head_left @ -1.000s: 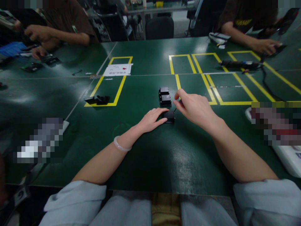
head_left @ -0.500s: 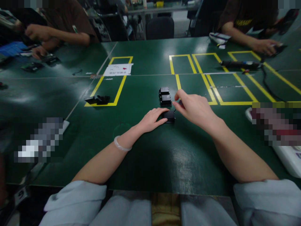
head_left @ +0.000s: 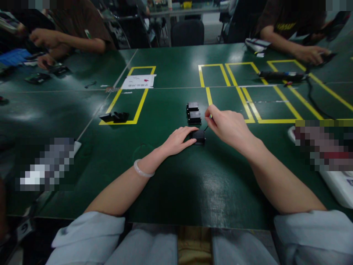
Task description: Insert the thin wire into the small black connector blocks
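Note:
On the green table, my left hand (head_left: 178, 140) holds a small black box (head_left: 199, 137) by its left side, thumb at the near edge and fingers at the far edge. My right hand (head_left: 227, 123) pinches a thin screwdriver (head_left: 206, 129), whose dark shaft slants down to the box's right side. Most of its handle is hidden by my fingers. Just beyond, two similar black boxes (head_left: 194, 116) stand one behind the other, apart from my hands.
Black parts (head_left: 114, 117) lie inside a yellow taped outline at left, near a paper label (head_left: 138, 81). A dark cylindrical tool (head_left: 282, 76) with a cable lies at right. Two co-workers' hands (head_left: 45, 38) and arms are across the table. Blurred-out objects lie at both sides.
My right fingers have shifted slightly around the screwdriver, and more of its shaft and a bit of its handle show. My left hand and the boxes have stayed in place.

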Motion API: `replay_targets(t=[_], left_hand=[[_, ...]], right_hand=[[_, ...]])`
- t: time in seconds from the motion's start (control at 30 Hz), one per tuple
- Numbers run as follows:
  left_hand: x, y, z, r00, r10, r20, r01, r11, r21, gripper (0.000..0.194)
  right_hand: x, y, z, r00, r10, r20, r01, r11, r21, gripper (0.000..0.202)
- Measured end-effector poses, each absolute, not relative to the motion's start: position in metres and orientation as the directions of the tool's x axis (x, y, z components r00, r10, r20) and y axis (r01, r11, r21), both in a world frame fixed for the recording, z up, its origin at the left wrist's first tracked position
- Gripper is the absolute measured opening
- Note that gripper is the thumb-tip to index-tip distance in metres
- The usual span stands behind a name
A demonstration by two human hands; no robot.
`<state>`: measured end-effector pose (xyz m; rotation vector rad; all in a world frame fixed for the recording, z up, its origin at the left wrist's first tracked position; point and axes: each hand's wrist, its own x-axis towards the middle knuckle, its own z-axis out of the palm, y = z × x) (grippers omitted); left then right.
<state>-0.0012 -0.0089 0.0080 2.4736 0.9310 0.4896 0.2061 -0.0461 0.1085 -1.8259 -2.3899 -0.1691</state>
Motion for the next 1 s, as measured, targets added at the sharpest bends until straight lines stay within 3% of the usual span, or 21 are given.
replay_targets(t=[0.43,0.67,1.0], left_hand=[[-0.0016,-0.0080,0.0061,0.706,0.686,0.176,0.520,-0.670,0.530,0.047],[-0.0014,-0.0079,0.0060,0.710,0.681,0.182,0.514,-0.677,0.527,0.046],[-0.0012,-0.0085,0.0076,0.708,0.686,0.168,0.519,-0.667,0.534,0.046]], right_hand=[[0.2075,-0.0440,0.1082,-0.222,0.962,0.161,0.975,0.214,0.064,0.039],[0.2075,-0.0447,0.1071,-0.241,0.956,0.170,0.970,0.243,0.009,0.039],[0.2074,-0.0448,0.1099,-0.242,0.960,0.140,0.970,0.239,0.039,0.037]])
